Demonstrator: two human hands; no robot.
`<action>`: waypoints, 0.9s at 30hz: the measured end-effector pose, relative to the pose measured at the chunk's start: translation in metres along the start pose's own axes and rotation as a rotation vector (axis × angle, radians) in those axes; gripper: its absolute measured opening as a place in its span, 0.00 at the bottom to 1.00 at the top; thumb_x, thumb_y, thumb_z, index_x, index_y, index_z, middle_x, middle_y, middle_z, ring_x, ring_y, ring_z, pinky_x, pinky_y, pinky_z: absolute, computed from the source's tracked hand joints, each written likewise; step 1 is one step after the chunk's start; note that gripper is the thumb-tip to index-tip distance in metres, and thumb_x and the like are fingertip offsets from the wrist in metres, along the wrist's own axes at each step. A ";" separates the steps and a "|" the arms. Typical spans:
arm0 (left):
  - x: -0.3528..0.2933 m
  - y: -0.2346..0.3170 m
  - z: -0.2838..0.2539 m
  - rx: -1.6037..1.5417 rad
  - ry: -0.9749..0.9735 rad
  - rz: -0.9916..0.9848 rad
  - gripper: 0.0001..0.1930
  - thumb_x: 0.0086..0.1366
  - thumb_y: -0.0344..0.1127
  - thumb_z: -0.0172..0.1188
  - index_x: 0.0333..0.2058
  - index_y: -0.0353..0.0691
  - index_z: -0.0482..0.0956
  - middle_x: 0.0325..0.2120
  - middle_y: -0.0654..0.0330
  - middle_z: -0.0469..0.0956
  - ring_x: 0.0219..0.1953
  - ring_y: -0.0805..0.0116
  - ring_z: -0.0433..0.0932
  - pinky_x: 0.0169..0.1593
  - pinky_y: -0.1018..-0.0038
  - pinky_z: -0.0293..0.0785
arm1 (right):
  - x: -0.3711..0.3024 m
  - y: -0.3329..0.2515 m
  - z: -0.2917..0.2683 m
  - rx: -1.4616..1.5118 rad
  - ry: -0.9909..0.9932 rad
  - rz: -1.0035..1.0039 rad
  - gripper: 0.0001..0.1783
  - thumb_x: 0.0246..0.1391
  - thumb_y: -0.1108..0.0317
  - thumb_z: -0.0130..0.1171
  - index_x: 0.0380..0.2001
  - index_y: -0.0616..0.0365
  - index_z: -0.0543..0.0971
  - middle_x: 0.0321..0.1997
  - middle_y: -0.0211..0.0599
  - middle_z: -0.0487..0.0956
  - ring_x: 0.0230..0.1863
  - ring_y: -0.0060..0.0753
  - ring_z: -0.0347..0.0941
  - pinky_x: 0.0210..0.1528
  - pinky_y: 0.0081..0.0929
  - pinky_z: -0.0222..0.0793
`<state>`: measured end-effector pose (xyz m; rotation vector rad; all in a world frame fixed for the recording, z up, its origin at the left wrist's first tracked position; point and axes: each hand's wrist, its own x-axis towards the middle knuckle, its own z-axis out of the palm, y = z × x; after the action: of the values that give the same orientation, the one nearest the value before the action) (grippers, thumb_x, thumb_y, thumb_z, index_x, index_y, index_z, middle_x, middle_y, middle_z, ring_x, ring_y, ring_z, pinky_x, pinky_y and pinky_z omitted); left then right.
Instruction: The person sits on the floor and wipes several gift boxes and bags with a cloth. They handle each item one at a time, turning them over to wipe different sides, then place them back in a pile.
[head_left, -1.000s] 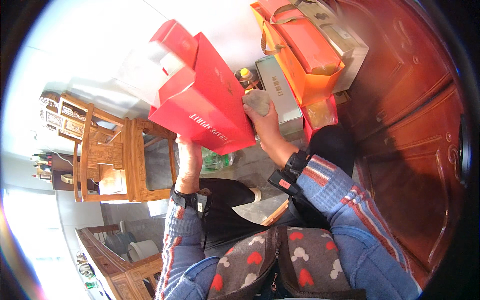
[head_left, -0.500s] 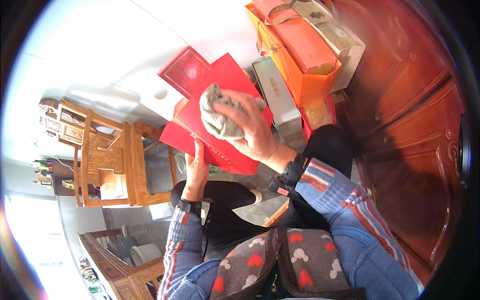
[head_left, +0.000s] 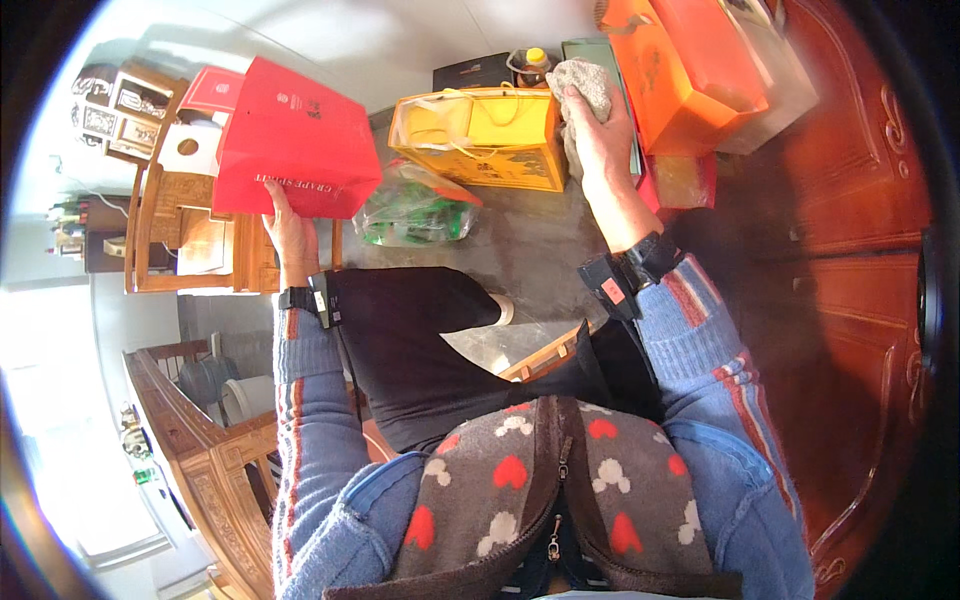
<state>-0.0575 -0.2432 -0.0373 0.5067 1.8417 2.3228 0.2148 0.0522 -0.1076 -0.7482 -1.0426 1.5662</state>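
My left hand (head_left: 290,238) grips the near lower edge of a large red gift box (head_left: 300,135), which is raised at the left. A smaller red panel or lid (head_left: 213,90) sticks out on its far left side. My right hand (head_left: 606,160) is closed around a crumpled grey cloth (head_left: 584,88), well apart from the box. The cloth is beside the right end of a yellow gift bag (head_left: 540,150) with cord handles.
A clear plastic bag with green contents (head_left: 415,212) lies on the floor. Behind the yellow bag are a yellow-capped bottle (head_left: 536,66) and a black box (head_left: 470,72). An orange gift bag (head_left: 655,100) stands at right near a reddish-brown cabinet (head_left: 840,200). Wooden furniture (head_left: 185,220) is at left.
My left hand has carried the red box to the left, uncovering the yellow bag and plastic bag. My right hand with the cloth has come off the box and moved right.
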 end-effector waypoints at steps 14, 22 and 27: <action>-0.170 -0.054 0.015 0.207 -0.588 -0.391 0.32 0.72 0.41 0.64 0.67 0.36 0.63 0.62 0.59 0.70 0.63 0.69 0.68 0.67 0.66 0.64 | -0.053 0.010 0.024 -0.240 -0.545 0.469 0.32 0.60 0.63 0.68 0.66 0.59 0.72 0.53 0.33 0.82 0.52 0.24 0.77 0.55 0.24 0.72; -0.151 -0.042 0.014 -0.456 -0.688 -0.932 0.42 0.67 0.57 0.57 0.71 0.36 0.58 0.70 0.47 0.62 0.69 0.44 0.65 0.70 0.48 0.62 | -0.045 0.036 0.004 -0.189 -0.602 0.496 0.29 0.59 0.69 0.66 0.63 0.59 0.74 0.54 0.34 0.82 0.52 0.23 0.78 0.54 0.23 0.73; -0.152 -0.070 0.019 -0.330 -0.610 -1.063 0.34 0.75 0.62 0.49 0.64 0.37 0.69 0.57 0.52 0.78 0.54 0.56 0.81 0.54 0.58 0.81 | -0.050 0.044 0.004 -0.101 -0.724 0.525 0.23 0.52 0.68 0.71 0.52 0.57 0.81 0.41 0.29 0.83 0.39 0.21 0.79 0.43 0.23 0.76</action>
<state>0.0837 -0.2555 -0.1278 0.0939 1.0000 1.4471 0.2045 0.0002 -0.1486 -0.5456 -1.5324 2.3473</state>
